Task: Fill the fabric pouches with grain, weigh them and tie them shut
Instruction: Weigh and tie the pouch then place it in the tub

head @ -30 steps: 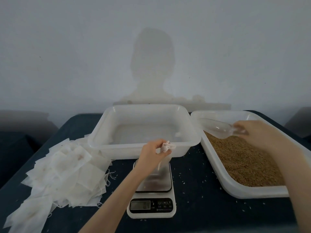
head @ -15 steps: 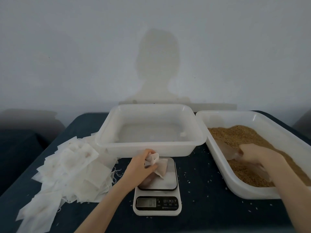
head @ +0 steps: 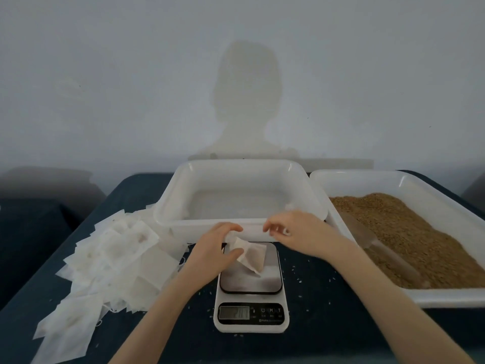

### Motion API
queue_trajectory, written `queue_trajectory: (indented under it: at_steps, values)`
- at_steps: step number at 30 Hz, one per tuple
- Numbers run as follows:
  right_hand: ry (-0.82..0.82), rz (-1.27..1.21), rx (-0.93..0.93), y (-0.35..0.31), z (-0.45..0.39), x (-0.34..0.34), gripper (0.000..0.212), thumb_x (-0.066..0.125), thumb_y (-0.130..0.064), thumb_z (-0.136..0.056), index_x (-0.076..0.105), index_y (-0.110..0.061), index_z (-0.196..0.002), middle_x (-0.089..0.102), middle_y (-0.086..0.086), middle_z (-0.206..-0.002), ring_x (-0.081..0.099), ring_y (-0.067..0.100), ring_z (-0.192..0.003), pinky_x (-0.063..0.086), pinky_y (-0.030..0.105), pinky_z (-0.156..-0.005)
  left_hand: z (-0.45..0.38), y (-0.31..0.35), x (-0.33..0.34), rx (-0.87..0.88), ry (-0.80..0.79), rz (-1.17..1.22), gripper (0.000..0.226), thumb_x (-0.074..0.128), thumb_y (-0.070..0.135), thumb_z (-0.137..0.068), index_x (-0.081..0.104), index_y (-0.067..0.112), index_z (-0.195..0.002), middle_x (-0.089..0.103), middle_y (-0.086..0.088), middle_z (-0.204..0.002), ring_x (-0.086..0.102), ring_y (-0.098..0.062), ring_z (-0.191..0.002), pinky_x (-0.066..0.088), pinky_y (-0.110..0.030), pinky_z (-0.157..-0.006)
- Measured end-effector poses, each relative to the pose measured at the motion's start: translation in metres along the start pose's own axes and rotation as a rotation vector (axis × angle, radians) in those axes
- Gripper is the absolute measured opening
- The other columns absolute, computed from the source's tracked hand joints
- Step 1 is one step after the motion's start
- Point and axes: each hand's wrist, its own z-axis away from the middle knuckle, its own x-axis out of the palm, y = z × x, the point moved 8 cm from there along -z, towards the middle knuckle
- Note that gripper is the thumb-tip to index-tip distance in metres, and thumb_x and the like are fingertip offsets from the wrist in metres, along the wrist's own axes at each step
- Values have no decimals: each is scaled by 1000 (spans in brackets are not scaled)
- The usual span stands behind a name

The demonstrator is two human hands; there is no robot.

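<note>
Nearest the viewer, a white digital kitchen scale (head: pixel 251 291) with a grey display and a smooth, glossy dark platform sits on a dark blue table (head: pixel 328 311) dotted with stray grains. On the platform lies a small filled fabric pouch (head: pixel 252 256), thin, matte and semi-translucent, the brown grain showing through. The left hand (head: pixel 215 252) pinches the pouch's gathered neck between thumb and fingers. The right hand (head: pixel 294 232) hovers just beside it, fingers loosely curled, holding nothing visible. The reading is too blurred to make out. A likely risk: the left hand's pull or weight on the pouch could falsify the weight, and a loosened neck could spill grain over the scale. To the left lies a heap of flat, papery white empty pouches (head: pixel 105 261) with loose strings. Behind the scale stands an empty, frosted white plastic bin (head: pixel 240 191); to the right, a matching tray (head: pixel 409 179) holds granular brown grain (head: pixel 420 232) with a clear plastic scoop (head: pixel 367 236) resting in it.
</note>
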Motion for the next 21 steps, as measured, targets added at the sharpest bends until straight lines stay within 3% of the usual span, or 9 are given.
queue_trajectory:
  at_steps: [4, 9, 16, 21]
  values:
    - [36, 39, -43, -10, -11, 20, 20, 49, -23, -97, 66, -26, -107, 67, -6, -102, 58, 9, -87, 48, 26, -74, 0, -2, -13, 17, 57, -18, 38, 67, 22, -84, 48, 50, -101, 49, 35, -104, 43, 21, -103, 34, -1, -82]
    - [79, 28, -52, -14, -15, 31, 21, 50, -23, -96, 68, -26, -108, 68, -10, -103, 58, 7, -86, 39, 20, -71, 3, -15, -24, -50, 100, 38, 33, 66, 19, -87, 52, 48, -96, 56, 31, -101, 50, 12, -99, 40, -4, -77]
    - [168, 21, -29, -23, -18, 34, 19, 51, -34, -95, 65, -29, -107, 66, -14, -103, 60, 6, -88, 47, 23, -75, 7, -18, -33, -81, 129, 100, 24, 63, 16, -89, 58, 38, -96, 61, 23, -100, 53, 10, -95, 40, 0, -74]
    - [216, 65, -31, -38, -30, 46, 39, 56, -52, -88, 58, -29, -119, 62, -14, -117, 60, 10, -102, 44, 26, -81, 8, -18, -40, -80, 167, 89, 30, 62, 13, -90, 57, 42, -91, 61, 26, -90, 54, 13, -89, 40, 0, -71]
